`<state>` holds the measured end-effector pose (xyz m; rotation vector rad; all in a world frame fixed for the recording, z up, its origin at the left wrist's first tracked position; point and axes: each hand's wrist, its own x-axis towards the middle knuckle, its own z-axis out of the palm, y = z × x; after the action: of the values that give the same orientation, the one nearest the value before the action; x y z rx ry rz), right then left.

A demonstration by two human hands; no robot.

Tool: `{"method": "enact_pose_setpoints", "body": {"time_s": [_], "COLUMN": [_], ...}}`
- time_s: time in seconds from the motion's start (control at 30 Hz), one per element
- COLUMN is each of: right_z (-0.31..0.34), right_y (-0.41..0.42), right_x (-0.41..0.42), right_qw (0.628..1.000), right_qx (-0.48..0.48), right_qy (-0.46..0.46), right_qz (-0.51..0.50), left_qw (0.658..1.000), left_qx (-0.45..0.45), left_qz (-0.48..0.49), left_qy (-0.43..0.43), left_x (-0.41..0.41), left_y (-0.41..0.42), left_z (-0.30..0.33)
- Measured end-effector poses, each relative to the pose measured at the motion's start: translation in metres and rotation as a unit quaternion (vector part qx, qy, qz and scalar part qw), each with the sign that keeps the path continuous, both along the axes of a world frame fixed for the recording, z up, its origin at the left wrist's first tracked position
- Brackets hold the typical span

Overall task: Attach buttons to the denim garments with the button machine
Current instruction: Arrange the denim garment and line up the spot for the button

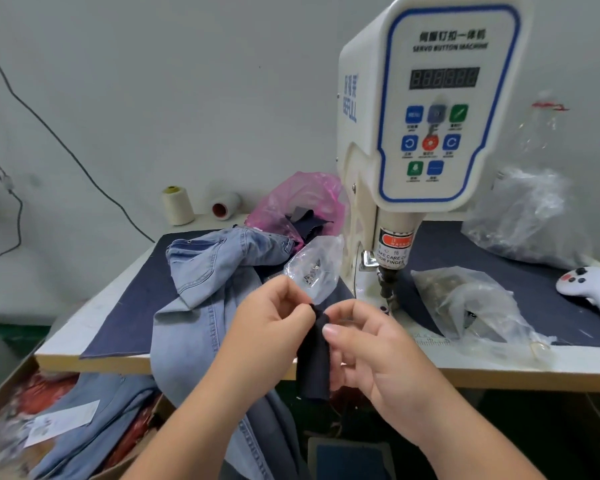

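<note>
The white table (94, 315), covered with a dark blue cloth, carries the button machine (426, 109), which stands tall at the back right with its control panel facing forward and its punch head above the table edge. A light blue denim garment (205, 289) lies heaped to the left of the machine and spills over the front edge toward a box of more denim below. Clear plastic bags (471, 299) of small metal parts lie either side of the punch, one (314, 268) just beyond the fingers. In front of all this, the left hand (274, 320) and right hand (368, 344) together pinch the top of a small dark fabric piece (314, 368), which hangs down between them, clear of the table. This looks like a preparation step, handling or folding the scrap before any pressing; no button is seen on it. The next move likely calls for bringing fabric flat under the punch, fingers kept well aside
</note>
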<state>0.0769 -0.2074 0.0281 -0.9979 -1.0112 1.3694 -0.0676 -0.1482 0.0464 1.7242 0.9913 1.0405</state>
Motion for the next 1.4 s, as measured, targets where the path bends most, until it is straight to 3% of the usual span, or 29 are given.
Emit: {"method": "enact_pose_setpoints", "body": {"time_s": [0.13, 0.27, 0.43, 0.5, 0.63, 0.8, 0.93, 1.0, 1.07, 1.1, 1.13, 1.17, 1.23, 1.4], "right_z": [-0.009, -0.01, -0.012, -0.015, -0.019, -0.024, -0.033, -0.039, -0.042, -0.044, -0.045, -0.046, -0.047, -0.053], "right_y": [0.004, 0.006, 0.011, 0.012, 0.011, 0.014, 0.013, 0.011, 0.008, 0.006, 0.006, 0.006, 0.007, 0.008], "right_x": [0.001, -0.002, -0.005, -0.007, -0.013, -0.011, 0.002, 0.006, 0.006, 0.005, 0.003, 0.002, -0.003, -0.012], "right_qw": [0.994, 0.975, 0.973, 0.971, 0.974, 0.97, 0.966, 0.968, 0.965, 0.965, 0.967, 0.969, 0.974, 0.973], "right_qx": [-0.021, 0.046, 0.104, 0.117, 0.11, 0.086, 0.055, 0.024, -0.004, -0.013, -0.024, -0.035, -0.055, -0.067], "right_qy": [-0.1, -0.208, -0.17, -0.159, -0.158, -0.204, -0.219, -0.192, -0.181, -0.18, -0.179, -0.172, -0.151, -0.18], "right_qz": [-0.035, -0.062, -0.119, -0.132, -0.119, -0.096, -0.127, -0.162, -0.187, -0.188, -0.182, -0.174, -0.158, -0.13], "left_qw": [0.999, 0.996, 0.96, 0.955, 0.972, 0.934, 0.931, 0.962, 0.988, 0.97, 0.929, 0.887, 0.839, 0.794], "left_qx": [-0.02, -0.072, -0.201, -0.204, -0.143, -0.255, -0.296, -0.247, -0.102, 0.011, 0.128, 0.229, 0.323, 0.376], "left_qz": [-0.025, -0.048, -0.112, -0.141, -0.18, -0.178, -0.143, -0.078, 0.01, 0.032, 0.032, 0.013, -0.029, -0.067], "left_qy": [0.014, -0.029, -0.158, -0.162, -0.054, -0.175, -0.158, -0.085, 0.111, 0.24, 0.346, 0.4, 0.438, 0.472], "left_x": [-0.008, -0.015, -0.023, -0.026, -0.025, -0.032, -0.054, -0.065, -0.073, -0.075, -0.074, -0.072, -0.068, -0.07], "left_y": [0.001, 0.007, 0.01, 0.011, 0.009, 0.02, 0.033, 0.042, 0.049, 0.051, 0.05, 0.047, 0.048, 0.06], "left_z": [0.0, -0.002, -0.001, -0.004, -0.014, -0.022, -0.037, -0.047, -0.059, -0.067, -0.073, -0.079, -0.088, -0.074]}}
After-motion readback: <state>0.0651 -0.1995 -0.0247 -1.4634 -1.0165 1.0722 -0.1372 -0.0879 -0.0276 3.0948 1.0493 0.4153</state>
